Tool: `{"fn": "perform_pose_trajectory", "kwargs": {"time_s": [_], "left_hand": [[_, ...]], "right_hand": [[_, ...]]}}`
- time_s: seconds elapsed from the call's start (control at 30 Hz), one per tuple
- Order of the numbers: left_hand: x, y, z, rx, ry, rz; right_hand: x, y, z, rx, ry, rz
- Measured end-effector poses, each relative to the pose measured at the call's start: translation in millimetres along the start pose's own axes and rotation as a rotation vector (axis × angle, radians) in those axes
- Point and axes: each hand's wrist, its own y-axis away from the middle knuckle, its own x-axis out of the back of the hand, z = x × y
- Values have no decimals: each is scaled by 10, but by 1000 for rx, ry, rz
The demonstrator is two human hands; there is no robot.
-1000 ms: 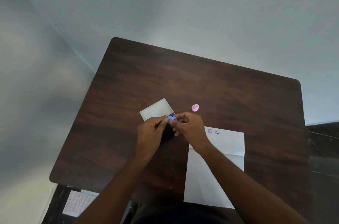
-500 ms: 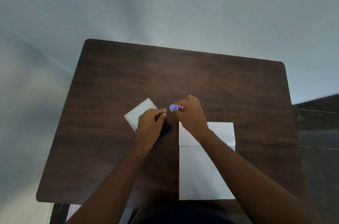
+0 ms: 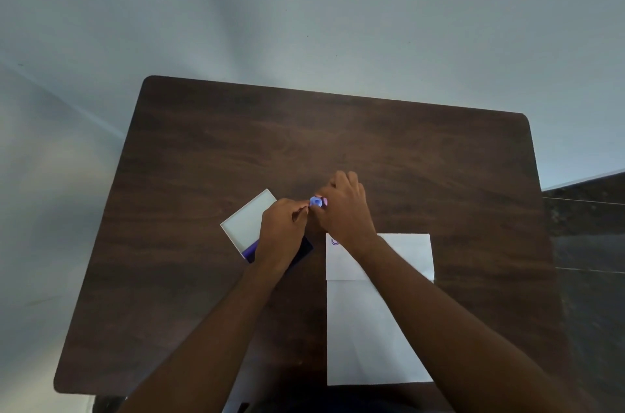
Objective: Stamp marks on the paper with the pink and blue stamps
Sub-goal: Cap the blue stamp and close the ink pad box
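The blue stamp (image 3: 316, 201) is pinched at the thumb side of my right hand (image 3: 345, 209), just past the paper's far left corner. A sliver of the pink stamp (image 3: 325, 201) shows right beside it, mostly hidden under that hand. My left hand (image 3: 284, 230) lies with curled fingers on the dark ink pad (image 3: 305, 249), its fingertips close to the blue stamp. The white paper (image 3: 372, 328) lies at the near right, its far end folded over. A purple stamped mark (image 3: 334, 241) peeks out beside my right wrist.
The ink pad's white lid (image 3: 248, 221) lies open to the left of my left hand. The dark wooden table (image 3: 338, 142) ends at a pale wall at the back and left. Dark floor tiles (image 3: 588, 243) show to the right.
My right hand has carried the blue stamp from over the ink pad to the far side, next to the pink stamp. My left hand let go of the stamp and stayed on the pad.
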Motion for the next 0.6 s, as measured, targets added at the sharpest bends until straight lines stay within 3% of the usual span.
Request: {"fn": "perform_pose_trajectory", "kwargs": {"time_s": [0.13,0.2,0.3,0.37,0.43,0.53,0.6], "left_hand": [[-50,-133,31,-7,4,15],[-158,-112,-62,-75,167,139],[-448,-14,-271,-488,822,659],[-541,82,-368,-569,929,766],[-481,18,-310,-523,872,662],[-304,-79,-151,-101,557,265],[-310,-102,-142,-49,494,227]], "right_hand": [[-13,8,7,7,-16,-13],[-17,12,17,27,5,-28],[-19,11,35,30,-6,-48],[-8,16,32,27,-33,-42],[0,15,27,33,-47,-31],[7,23,10,46,-49,-25],[1,32,-3,44,-65,-12]]}}
